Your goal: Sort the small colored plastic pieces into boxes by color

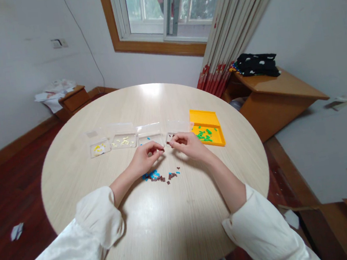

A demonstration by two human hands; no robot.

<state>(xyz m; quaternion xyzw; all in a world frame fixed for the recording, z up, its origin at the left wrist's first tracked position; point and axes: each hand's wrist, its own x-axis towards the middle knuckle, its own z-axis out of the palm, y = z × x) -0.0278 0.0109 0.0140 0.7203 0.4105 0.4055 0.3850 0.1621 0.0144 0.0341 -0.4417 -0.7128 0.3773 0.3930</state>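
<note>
My left hand [145,156] and my right hand [187,143] hover close together over the round wooden table [111,188], both with fingers pinched. Each seems to pinch a tiny dark brown piece, too small to name surely. Just below the hands lies a small heap of brown and blue bricks [160,176]. Behind the hands stands a row of clear plastic boxes [123,141]: two hold yellow pieces, one holds a few blue pieces, and one near my right fingers holds brown pieces. An orange tray [205,119] with green bricks lies to the right.
A low wooden cabinet [278,92] with dark folded cloth stands at the right, next to a curtain [230,26]. A small wooden stand [73,99] with papers is at the back left. Scraps of paper lie on the dark floor.
</note>
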